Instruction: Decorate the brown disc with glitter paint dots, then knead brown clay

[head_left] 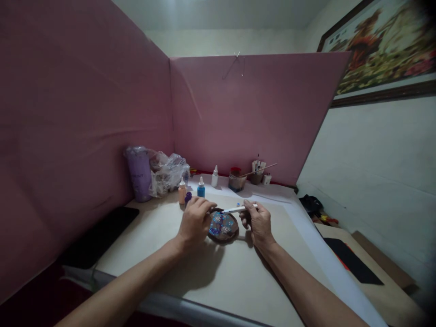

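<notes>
A round brown dish [223, 235] with a dark rim lies on the table, its inside dabbed with blue, purple and pale flower-like paint marks. My left hand [195, 222] grips the dish's left edge, fingers curled over the rim. In my right hand [259, 222], a white-handled paintbrush [235, 210] is pinched between thumb and fingers. Its tip points left and meets the upper part of the dish, by a purple patch. Just behind my left hand stands a small purple paint pot [188, 197], partly hidden. A blue paint bottle [201, 188] and a peach paint bottle [182, 192] stand close by.
Toward the back are a white bottle [215, 177], a jar of murky water [237, 181] with a stick across it, and a brush holder [256, 178]. A purple tumbler [139, 175] and crumpled plastic bag [169, 172] stand left. Pink panels [255, 109] enclose the table.
</notes>
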